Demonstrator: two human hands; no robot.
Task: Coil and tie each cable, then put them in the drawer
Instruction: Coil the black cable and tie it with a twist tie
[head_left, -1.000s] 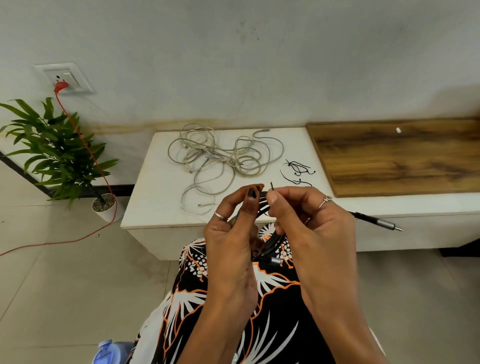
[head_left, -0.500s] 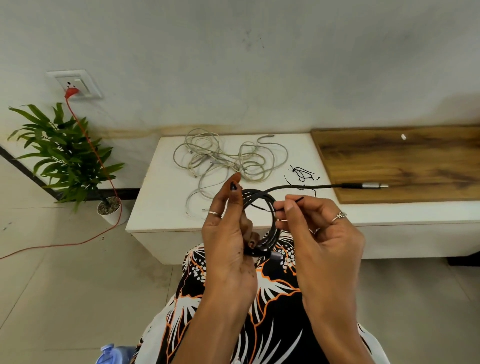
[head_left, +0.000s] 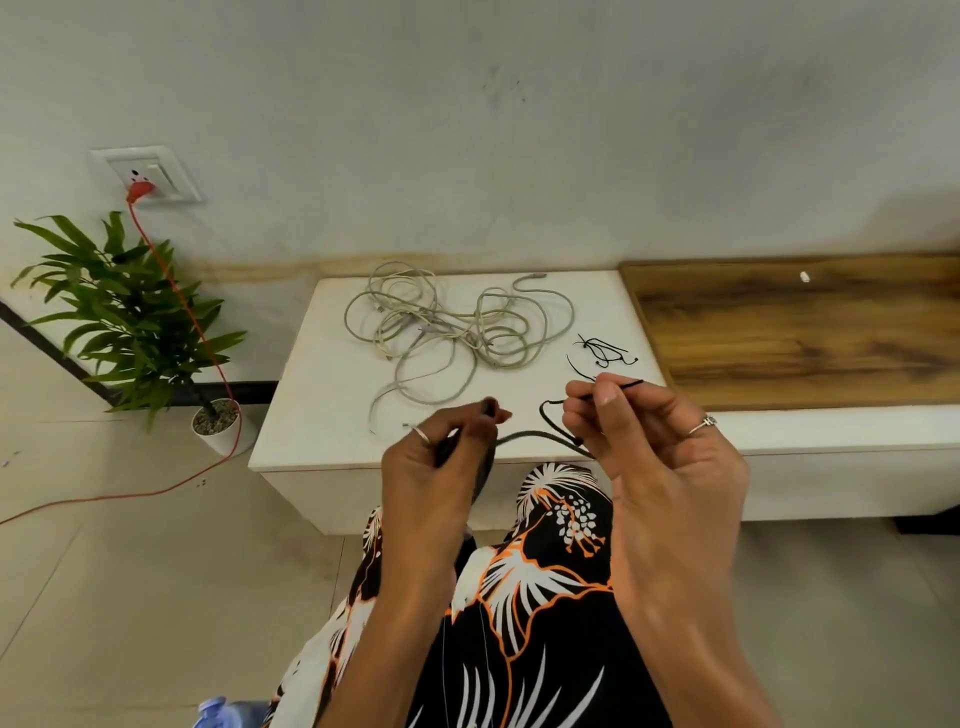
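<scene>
Both hands are working in front of the white bench (head_left: 322, 436), above a lap in a black, white and orange print. Left hand (head_left: 436, 478) is gripping the black cable (head_left: 524, 436) in curled fingers, thumb and forefinger meeting at the top; the coil itself is mostly hiding behind this hand, so its shape cannot be told. Right hand (head_left: 660, 457) is pinching a thin black tie (head_left: 623, 385) between thumb and forefinger, the tie's free end sticking out to the right, its other part looping down toward the cable strand that is running between the two hands. A ring is showing on each hand. Grey cables (head_left: 447, 332) are lying in a loose, uncoiled tangle on the bench top, toward its back, well apart from the hands. Spare ties (head_left: 602, 351) are lying just right of that tangle, near the bench's right edge. A wooden panel (head_left: 800, 338) is adjoining the bench on the right, with a small white speck on it. A potted plant (head_left: 124, 317) is standing on the floor at the left; a red cord (head_left: 176, 291) is running from a wall socket (head_left: 148, 174) down past the plant and across the floor. A blue bottle top (head_left: 215, 714) is peeking in at the bottom edge.
</scene>
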